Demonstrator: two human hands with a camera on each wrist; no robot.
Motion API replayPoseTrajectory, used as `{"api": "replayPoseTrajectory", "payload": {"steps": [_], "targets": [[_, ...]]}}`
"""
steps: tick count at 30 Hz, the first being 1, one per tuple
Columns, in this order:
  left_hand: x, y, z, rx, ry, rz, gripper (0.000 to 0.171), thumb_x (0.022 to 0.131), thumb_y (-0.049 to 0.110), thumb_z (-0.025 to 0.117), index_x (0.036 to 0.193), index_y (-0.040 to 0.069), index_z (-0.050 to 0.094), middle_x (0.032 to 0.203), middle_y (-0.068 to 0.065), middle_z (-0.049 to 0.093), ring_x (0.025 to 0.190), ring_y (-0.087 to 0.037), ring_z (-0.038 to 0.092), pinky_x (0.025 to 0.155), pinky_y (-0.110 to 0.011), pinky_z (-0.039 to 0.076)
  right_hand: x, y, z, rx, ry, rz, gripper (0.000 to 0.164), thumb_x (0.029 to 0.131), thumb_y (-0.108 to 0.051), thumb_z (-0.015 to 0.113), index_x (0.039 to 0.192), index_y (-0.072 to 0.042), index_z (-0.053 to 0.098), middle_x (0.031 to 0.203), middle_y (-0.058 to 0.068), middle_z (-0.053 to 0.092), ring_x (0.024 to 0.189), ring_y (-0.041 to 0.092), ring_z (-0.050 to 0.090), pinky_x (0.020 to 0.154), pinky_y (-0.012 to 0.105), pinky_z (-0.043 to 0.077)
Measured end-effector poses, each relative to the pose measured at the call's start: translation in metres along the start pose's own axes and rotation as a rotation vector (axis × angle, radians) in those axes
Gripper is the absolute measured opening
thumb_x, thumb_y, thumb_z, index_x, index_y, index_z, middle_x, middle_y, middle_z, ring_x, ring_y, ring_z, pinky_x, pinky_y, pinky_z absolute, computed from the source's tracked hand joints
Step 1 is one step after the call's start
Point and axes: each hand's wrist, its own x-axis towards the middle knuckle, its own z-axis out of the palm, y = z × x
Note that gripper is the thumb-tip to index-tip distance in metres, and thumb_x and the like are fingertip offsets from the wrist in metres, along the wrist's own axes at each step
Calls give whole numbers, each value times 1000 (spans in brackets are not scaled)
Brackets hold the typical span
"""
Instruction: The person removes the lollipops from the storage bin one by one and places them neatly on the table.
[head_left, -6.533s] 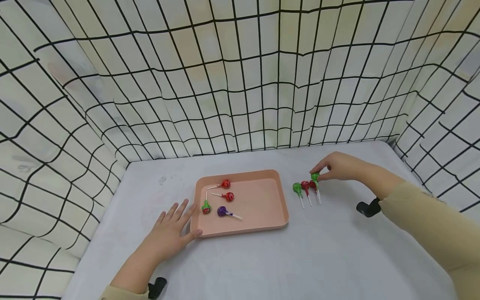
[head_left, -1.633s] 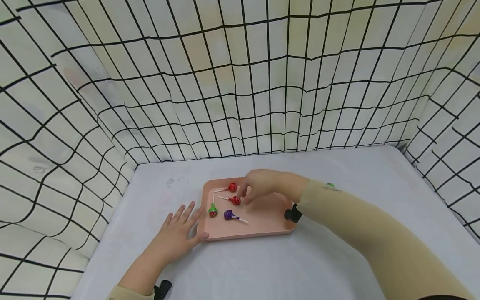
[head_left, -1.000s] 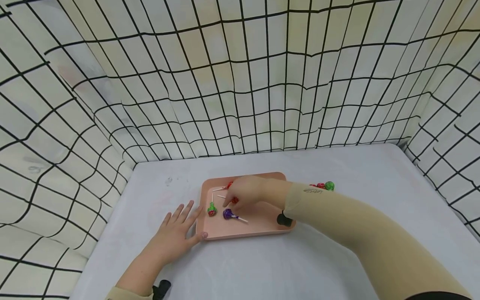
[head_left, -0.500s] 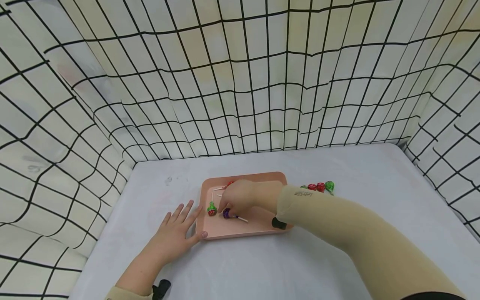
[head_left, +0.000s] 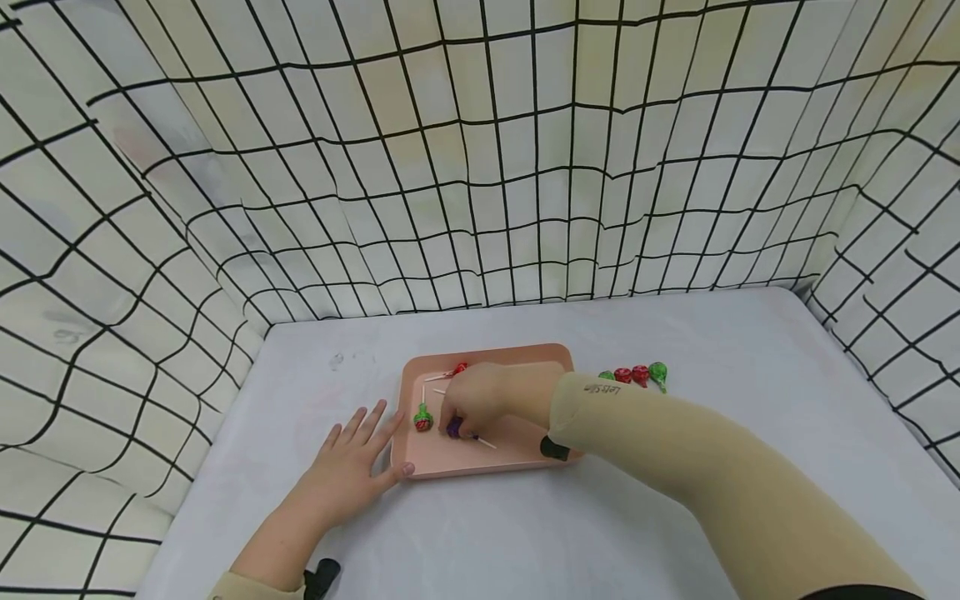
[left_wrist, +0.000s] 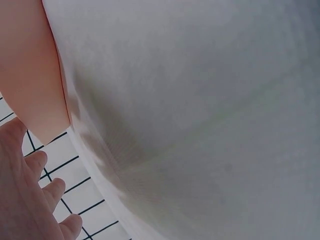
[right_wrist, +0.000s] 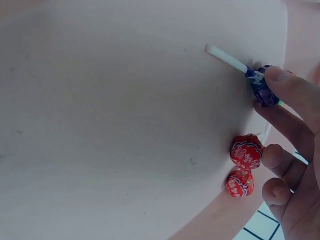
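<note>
A white table (head_left: 570,533) meets a gridded wall (head_left: 555,142). The purple lollipop (head_left: 453,428) lies in the pink tray (head_left: 438,463), pinched between thumb and finger of the right hand (head_left: 477,398). Two red lollipops (right_wrist: 247,151) lie near that hand's other fingers; a green lollipop (head_left: 423,418) sits left. The left hand (head_left: 348,461), fingers straight and spread, touches the tray's left edge. Four more lollipops (head_left: 640,375) show beyond the right sleeve (head_left: 675,454).
</note>
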Motion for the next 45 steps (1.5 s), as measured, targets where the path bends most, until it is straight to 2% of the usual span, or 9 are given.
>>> {"api": "replayPoseTrajectory", "payload": {"steps": [10, 18, 24, 29, 36, 40, 45], "targets": [[1, -1, 1, -5, -6, 5, 82, 92, 70, 49, 156, 21, 34, 163, -14, 22, 147, -44, 18, 114, -67, 16, -4, -1, -2, 83, -25, 54, 21, 88, -24, 77, 106, -35, 79, 86, -24, 67, 86, 5, 55, 82, 21, 46], [0, -1, 1, -6, -8, -2, 80, 92, 65, 54, 156, 21, 34, 163, -14, 22, 147, -44, 18, 114, -67, 15, -10, 4, -8, 112, 25, 28, 21, 88, -25, 76, 107, -34, 79, 92, -26, 68, 90, -5, 56, 84, 17, 47], [-1, 0, -1, -3, -8, -5, 79, 92, 62, 56, 156, 20, 34, 163, -14, 23, 147, -44, 19, 114, -67, 15, -15, 9, -13, 169, 56, 5, 21, 88, -22, 77, 108, -28, 79, 93, -23, 67, 88, -1, 56, 82, 16, 47], [1, 1, 0, 0, -20, -16, 81, 92, 64, 56, 156, 20, 33, 163, -14, 22, 147, -44, 18, 115, -67, 14, -17, 15, -15, 202, 71, 15, 25, 87, -23, 79, 112, -24, 78, 98, -20, 69, 89, -1, 57, 87, 17, 47], [2, 1, 0, -1, -39, -35, 82, 92, 64, 54, 157, 20, 32, 163, -15, 21, 148, -44, 17, 115, -66, 13, -27, 25, -22, 230, 97, 42, 27, 87, -27, 79, 114, -25, 77, 91, -20, 66, 92, 7, 56, 86, 22, 46], [1, 1, -1, -4, -42, -30, 81, 93, 64, 54, 157, 20, 32, 163, -15, 21, 148, -44, 17, 115, -67, 13, -36, 32, -24, 269, 115, 54, 27, 87, -25, 78, 115, -24, 77, 98, -19, 68, 101, 14, 61, 88, 24, 47], [2, 2, 0, -3, -38, -27, 81, 92, 63, 55, 157, 20, 33, 163, -15, 22, 148, -44, 17, 115, -67, 13, -48, 41, -27, 289, 158, 87, 25, 87, -25, 79, 112, -24, 78, 106, -16, 71, 106, 12, 63, 93, 27, 48]]}}
